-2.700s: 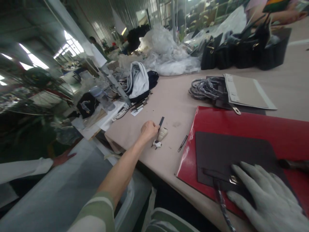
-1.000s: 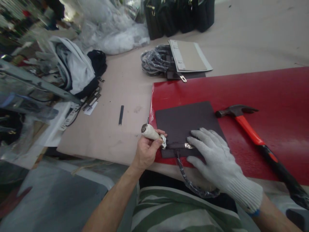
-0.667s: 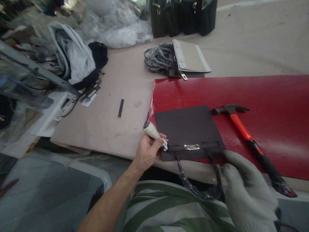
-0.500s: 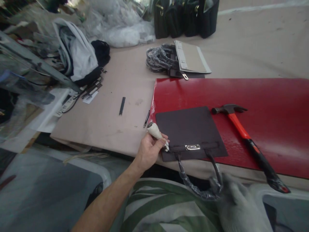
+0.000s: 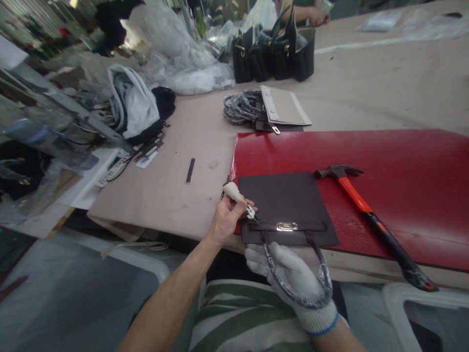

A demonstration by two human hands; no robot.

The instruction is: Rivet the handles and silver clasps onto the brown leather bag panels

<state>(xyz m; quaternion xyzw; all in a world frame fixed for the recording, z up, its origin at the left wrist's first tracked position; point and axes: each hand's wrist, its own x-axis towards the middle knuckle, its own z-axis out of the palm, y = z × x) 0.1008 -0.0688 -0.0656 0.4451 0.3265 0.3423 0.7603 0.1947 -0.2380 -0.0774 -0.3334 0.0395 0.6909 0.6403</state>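
Note:
My bare left hand (image 5: 225, 217) is closed around an awl (image 5: 234, 192) with a fat, white-wrapped handle. Its thin tip points down at the left end of the strap on a dark brown bag panel (image 5: 280, 198). A silver metal clasp (image 5: 287, 226) sits mid-strap. From the panel's near edge hangs a plastic-wrapped carrying handle (image 5: 277, 277) in a loop. My right hand (image 5: 289, 274), in a white knit glove, lies beneath that loop with fingers stretched out toward the panel's edge; the fingertips are partly hidden under the edge.
A claw hammer (image 5: 361, 205) lies on the red mat (image 5: 403, 186). Behind are wrapped handles (image 5: 240, 107), a beige panel (image 5: 286, 106) and several black bags (image 5: 273, 56). A short dark strip (image 5: 190, 170) lies left. At the back shows another person's hand (image 5: 318, 17).
My gloved right hand has come in from the lower right to under the handle loop at the panel's edge. The awl's tip now shows by the strap. The view has tilted up.

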